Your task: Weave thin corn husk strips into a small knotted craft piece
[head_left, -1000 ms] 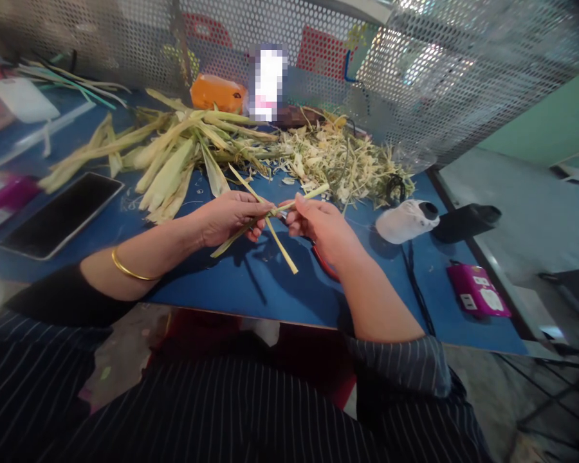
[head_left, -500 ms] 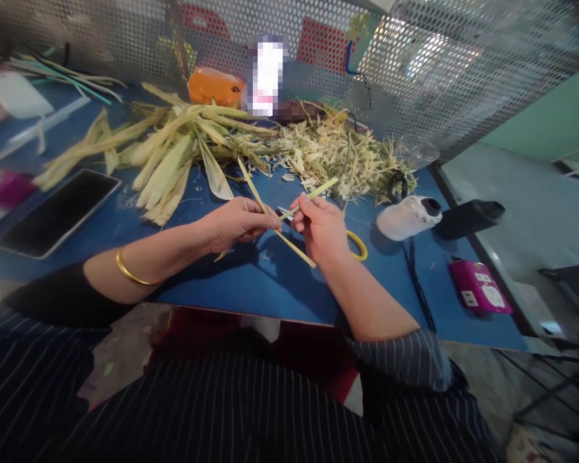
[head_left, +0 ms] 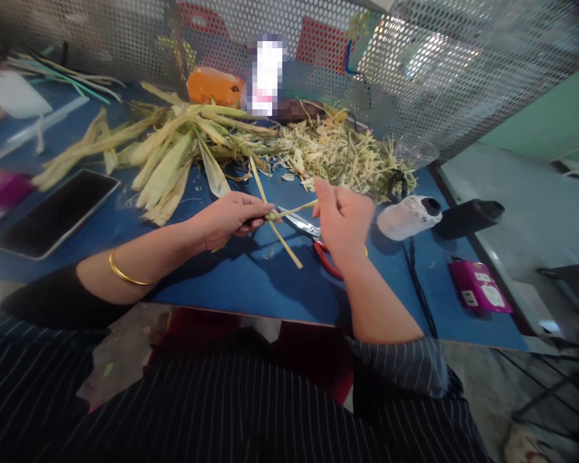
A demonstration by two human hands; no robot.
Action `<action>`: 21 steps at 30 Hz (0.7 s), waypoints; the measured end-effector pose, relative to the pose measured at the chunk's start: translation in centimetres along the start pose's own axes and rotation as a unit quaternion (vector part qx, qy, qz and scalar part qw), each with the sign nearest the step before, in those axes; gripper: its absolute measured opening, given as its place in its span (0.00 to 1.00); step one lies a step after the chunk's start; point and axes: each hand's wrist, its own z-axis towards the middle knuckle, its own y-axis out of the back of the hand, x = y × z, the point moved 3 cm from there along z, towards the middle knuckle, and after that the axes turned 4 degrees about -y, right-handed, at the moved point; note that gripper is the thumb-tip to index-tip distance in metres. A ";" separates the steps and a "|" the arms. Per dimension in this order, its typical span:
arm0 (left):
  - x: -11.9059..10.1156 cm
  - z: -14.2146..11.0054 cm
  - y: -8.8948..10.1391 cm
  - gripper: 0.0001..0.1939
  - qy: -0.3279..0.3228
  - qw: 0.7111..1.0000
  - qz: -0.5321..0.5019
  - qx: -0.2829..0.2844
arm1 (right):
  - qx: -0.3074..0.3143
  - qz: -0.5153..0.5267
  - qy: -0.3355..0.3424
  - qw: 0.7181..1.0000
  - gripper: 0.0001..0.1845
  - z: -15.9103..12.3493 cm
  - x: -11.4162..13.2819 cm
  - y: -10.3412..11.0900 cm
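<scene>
My left hand pinches the crossing of narrow, pale green corn husk strips between thumb and fingers. One strip slants across from upper left to lower right. Another strip runs rightward, drawn out straight, into my right hand, which is closed round its end. Beneath the hands, scissors with red handles lie on the blue table, their blades pointing left. My right hand and wrist cover part of the handles, and a bit of something yellow shows beside the wrist.
Long dried corn husks lie behind my left hand, beside a heap of shredded husk. At left is a dark phone-like slab. To the right stand a white-wrapped thread cone, a black cone and a magenta box. Perforated metal backs the table.
My right hand has moved right and closed into a fist, pulling the husk strip taut. My left hand stays at the crossing, slightly further left. More of the scissors shows between the hands.
</scene>
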 end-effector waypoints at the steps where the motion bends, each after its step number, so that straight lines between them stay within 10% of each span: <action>1: -0.1 -0.1 -0.1 0.14 -0.002 1.000 0.012 0.003 | -0.026 -0.016 0.033 0.999 0.27 -0.1 0.4 0.3; 4: -0.2 -0.4 -0.7 0.14 -0.005 0.998 0.057 0.039 | 0.056 0.006 0.058 0.997 0.20 -0.1 0.7 -0.3; 9: 0.1 -0.7 -1.8 0.16 -0.006 0.987 0.134 0.093 | 0.312 0.201 -0.095 0.924 0.17 -0.9 -0.4 -3.4; 21: -0.3 -0.9 -1.7 0.11 -0.035 0.977 0.167 0.124 | 0.160 0.270 -0.145 0.938 0.16 -1.6 -0.9 -4.5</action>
